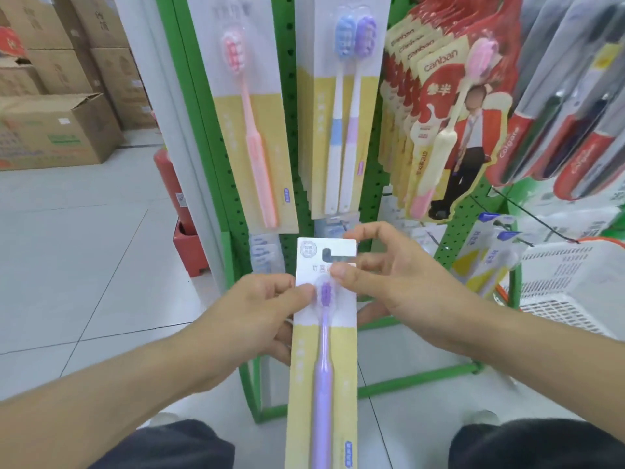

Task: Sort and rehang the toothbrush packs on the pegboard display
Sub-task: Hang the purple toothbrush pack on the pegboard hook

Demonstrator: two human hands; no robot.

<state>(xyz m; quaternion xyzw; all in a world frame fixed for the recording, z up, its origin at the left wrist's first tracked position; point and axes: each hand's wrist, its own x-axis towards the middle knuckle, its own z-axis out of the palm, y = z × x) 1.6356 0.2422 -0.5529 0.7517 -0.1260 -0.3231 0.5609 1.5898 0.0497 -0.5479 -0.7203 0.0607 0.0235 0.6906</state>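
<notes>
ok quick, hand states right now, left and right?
Left hand: grips the purple toothbrush pack at its left edge.
Right hand: pinches the same pack near its hang hole.

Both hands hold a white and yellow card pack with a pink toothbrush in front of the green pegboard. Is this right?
Not quite: the toothbrush in the white and yellow card pack is purple, not pink, as the head view shows. The left hand and right hand hold it before the green pegboard.
</notes>
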